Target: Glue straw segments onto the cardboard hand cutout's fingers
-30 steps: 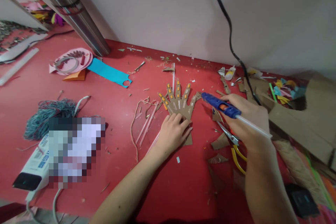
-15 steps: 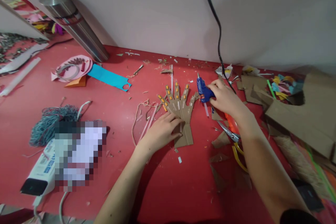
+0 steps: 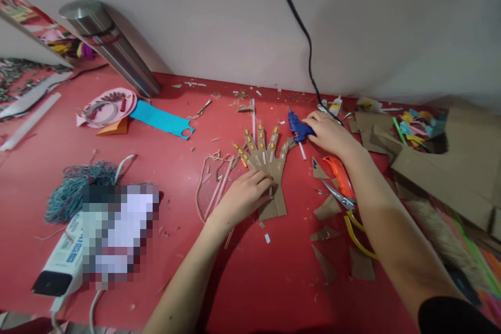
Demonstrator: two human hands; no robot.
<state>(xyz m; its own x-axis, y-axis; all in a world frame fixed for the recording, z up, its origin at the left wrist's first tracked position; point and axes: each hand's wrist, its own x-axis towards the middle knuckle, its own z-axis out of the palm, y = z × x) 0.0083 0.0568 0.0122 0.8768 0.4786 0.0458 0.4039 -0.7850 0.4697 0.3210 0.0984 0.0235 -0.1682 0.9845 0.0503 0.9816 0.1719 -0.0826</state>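
A cardboard hand cutout (image 3: 277,169) lies on the red table (image 3: 250,282), with orange pieces along several of its fingers and clear straw pieces on its palm. My left hand (image 3: 250,190) rests over its lower left part, fingers curved together around a short clear straw piece near the wrist. To the right, my right hand (image 3: 326,133) is closed around the handle of a blue glue gun (image 3: 299,129), which lies on its side with the nozzle pointing up and away. A clear glue stick (image 3: 302,151) sticks out of its back end.
Scissors (image 3: 346,203) and an orange-red tool (image 3: 340,175) lie under my right forearm. Cardboard scraps (image 3: 442,167) fill the right side. At left are a steel flask (image 3: 113,44), grey-blue yarn (image 3: 78,188) and a white power bank (image 3: 64,255). A black cord (image 3: 309,57) hangs behind.
My right hand has shifted slightly left and up with the glue gun. The fingers of my left hand have drawn closer together at the straw piece. The view has moved a little.
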